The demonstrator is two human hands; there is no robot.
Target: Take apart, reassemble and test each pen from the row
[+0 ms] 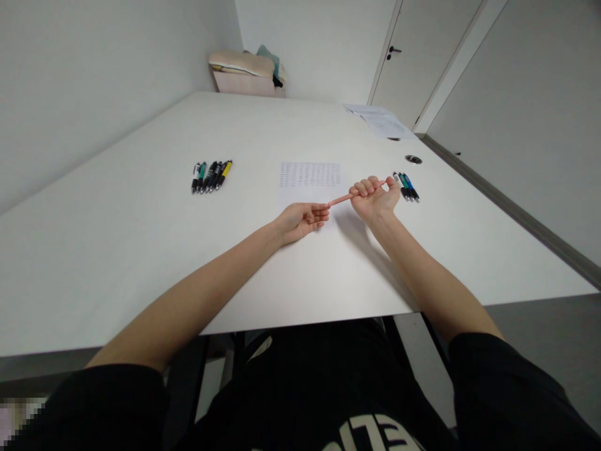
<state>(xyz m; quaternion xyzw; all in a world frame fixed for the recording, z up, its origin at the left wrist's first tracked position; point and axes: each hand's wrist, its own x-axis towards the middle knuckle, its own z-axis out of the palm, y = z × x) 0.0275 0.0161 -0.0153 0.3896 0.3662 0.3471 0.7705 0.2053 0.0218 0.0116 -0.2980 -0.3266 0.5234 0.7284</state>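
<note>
A slim pink pen (340, 200) is held at a slant above a printed sheet of paper (310, 175). My right hand (375, 199) is closed around the pen's right part, its fingers curled over the barrel and the thumb at the upper right end. At the lower left end, the fingertips of my left hand (303, 222) pinch the tip, while the other fingers are half curled. Just right of my right hand lies a small group of pens (407, 186) in white, green and blue, partly hidden behind the thumb.
Several pens (211, 176) with black, green, white and yellow barrels lie side by side at the left of the white table (141, 250). More papers (378, 119) are at the far right, near a round cable hole (413, 160). A box with folded cloth (244, 66) stands beyond the far edge.
</note>
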